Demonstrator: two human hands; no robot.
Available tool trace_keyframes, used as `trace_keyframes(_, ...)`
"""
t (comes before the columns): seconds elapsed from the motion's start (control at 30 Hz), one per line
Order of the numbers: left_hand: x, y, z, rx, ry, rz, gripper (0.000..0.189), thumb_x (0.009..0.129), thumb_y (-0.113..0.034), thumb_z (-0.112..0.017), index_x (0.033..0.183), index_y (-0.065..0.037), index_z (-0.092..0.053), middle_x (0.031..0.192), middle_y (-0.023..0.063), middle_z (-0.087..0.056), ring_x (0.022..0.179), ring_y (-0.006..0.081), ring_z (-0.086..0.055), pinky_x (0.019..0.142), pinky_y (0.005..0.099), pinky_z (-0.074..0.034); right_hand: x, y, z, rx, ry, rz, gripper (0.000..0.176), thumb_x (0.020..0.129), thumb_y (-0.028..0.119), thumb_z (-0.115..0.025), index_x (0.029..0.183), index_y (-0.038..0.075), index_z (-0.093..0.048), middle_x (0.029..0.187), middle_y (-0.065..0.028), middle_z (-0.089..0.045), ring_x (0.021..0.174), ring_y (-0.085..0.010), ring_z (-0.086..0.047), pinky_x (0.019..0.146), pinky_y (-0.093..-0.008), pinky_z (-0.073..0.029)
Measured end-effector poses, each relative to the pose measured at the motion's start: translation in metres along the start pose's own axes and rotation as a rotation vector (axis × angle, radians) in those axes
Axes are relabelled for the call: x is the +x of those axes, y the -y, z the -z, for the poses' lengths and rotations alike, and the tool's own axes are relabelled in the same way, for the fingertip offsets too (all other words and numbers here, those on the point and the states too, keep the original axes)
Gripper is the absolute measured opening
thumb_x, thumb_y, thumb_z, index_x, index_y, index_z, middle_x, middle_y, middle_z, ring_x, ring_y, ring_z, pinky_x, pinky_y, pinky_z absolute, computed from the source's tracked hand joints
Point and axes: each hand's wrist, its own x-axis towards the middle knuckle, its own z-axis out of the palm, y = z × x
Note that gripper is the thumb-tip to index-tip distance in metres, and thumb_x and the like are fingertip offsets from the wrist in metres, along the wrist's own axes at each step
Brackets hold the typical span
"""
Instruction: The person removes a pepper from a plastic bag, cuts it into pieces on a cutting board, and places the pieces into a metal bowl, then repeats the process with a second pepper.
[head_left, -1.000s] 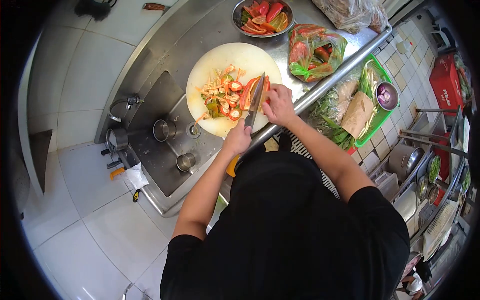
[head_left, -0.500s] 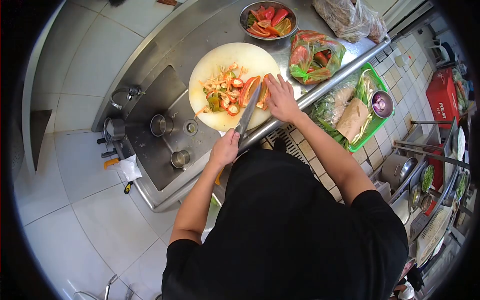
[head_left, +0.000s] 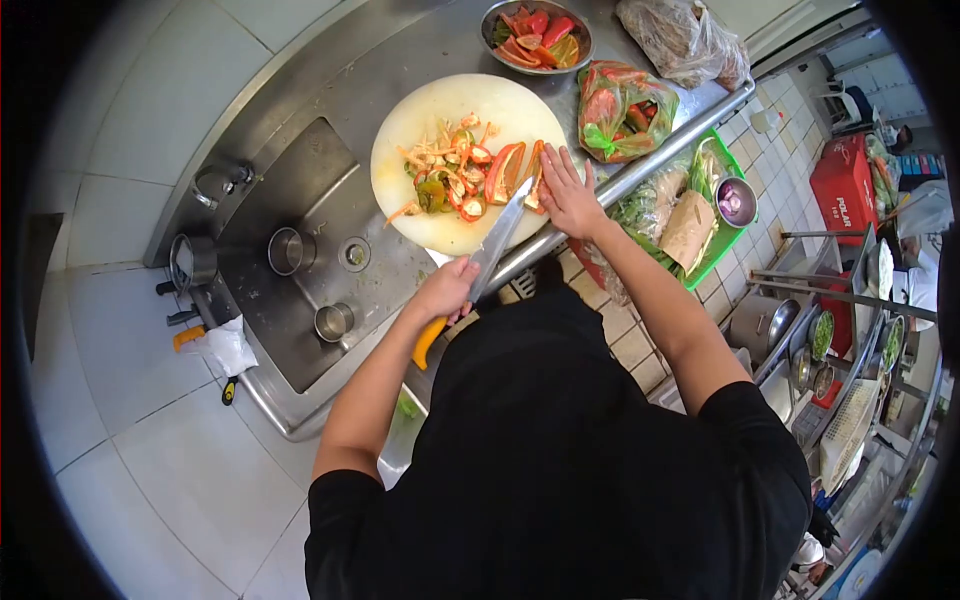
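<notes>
My left hand (head_left: 448, 288) is closed round a yellow-handled kitchen knife (head_left: 494, 243). Its blade points up and away over the round white cutting board (head_left: 405, 120), with the tip beside a strip of red bell pepper (head_left: 537, 178). My right hand (head_left: 570, 195) lies on the board's right side, fingers stretched out and pressing on that strip. Left of the blade sits a larger red pepper piece (head_left: 504, 172). Beyond it, pepper cores, seeds and trimmings (head_left: 450, 172) are heaped on the board.
A metal bowl of pepper pieces (head_left: 537, 37) and a plastic bag of peppers (head_left: 626, 112) stand behind the board. Left is a steel sink (head_left: 300, 190) with metal cups. A green crate (head_left: 735, 148) holds vegetables and a small bowl of shallots (head_left: 737, 202).
The knife tip has drawn back toward me, and its yellow handle now shows below my left hand. My right hand stays on the pepper strip. The whole view has shifted slightly.
</notes>
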Motion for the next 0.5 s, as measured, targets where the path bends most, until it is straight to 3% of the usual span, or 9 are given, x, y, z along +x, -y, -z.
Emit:
trace_keyframes(0.17,0.004,0.012,-0.010,-0.170,0.099,0.025,0.031,0.108,-0.033,-0.036,0.111,-0.007,-0.051,0.056,0.0062,-0.054,0.034,0.0130,-0.046,0.034,0.0274,-0.040,-0.004,-0.007,-0.006,-0.028,0.046,0.020,0.068,0.099,0.035,-0.037,0.158,0.007,-0.015,0.166,-0.0083,-0.010,0.153,-0.0323,-0.004,0.118,-0.0618,-0.004)
trace_keyframes(0.23,0.016,0.006,-0.013,-0.145,0.070,-0.002,0.031,0.108,-0.035,-0.034,0.118,-0.009,-0.049,0.058,0.0049,-0.053,0.035,0.0114,-0.044,0.033,0.0253,-0.040,-0.001,-0.008,-0.005,0.001,0.021,0.042,0.067,0.101,0.035,-0.034,0.158,0.007,-0.014,0.166,-0.0075,-0.009,0.153,-0.0326,-0.003,0.119,-0.0612,-0.004)
trace_keyframes(0.5,0.022,-0.003,-0.018,-0.173,0.079,0.031,0.033,0.108,-0.037,-0.034,0.114,-0.008,-0.049,0.058,0.0051,-0.053,0.036,0.0113,-0.044,0.034,0.0256,-0.039,-0.001,-0.007,-0.004,0.015,0.049,0.048,0.067,0.102,0.036,-0.033,0.158,0.006,-0.011,0.166,-0.0088,-0.008,0.153,-0.0332,-0.002,0.118,-0.0613,-0.006)
